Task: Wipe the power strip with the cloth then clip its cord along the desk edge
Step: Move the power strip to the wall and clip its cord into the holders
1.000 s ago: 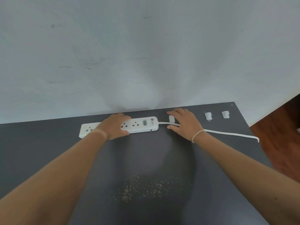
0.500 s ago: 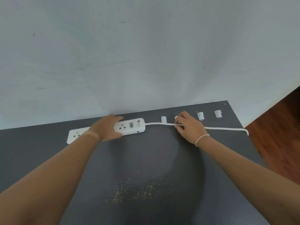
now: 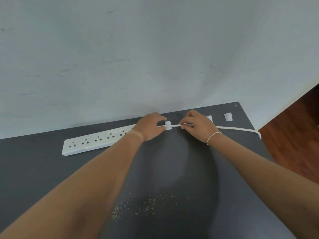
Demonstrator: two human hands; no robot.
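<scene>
A long white power strip (image 3: 93, 141) lies on the dark grey desk (image 3: 172, 169) along the wall. Its flat white cord (image 3: 238, 129) runs right and drops over the desk's right edge. A small white clip (image 3: 168, 125) sits on the cord between my hands. My left hand (image 3: 149, 128) covers the strip's right end and pinches the cord just left of that clip. My right hand (image 3: 196, 125) pinches the cord just right of it. No cloth is in view.
Two more white clips (image 3: 209, 117) (image 3: 228, 116) stand near the desk's far right corner. Fine pale crumbs (image 3: 143, 204) are scattered on the desk near me. A pale wall (image 3: 155, 57) rises behind; wooden floor (image 3: 293, 135) shows to the right.
My left hand slid right off the strip's sockets to its cord end. The cord now lies across the first clip, with both hands pinching it on either side.
</scene>
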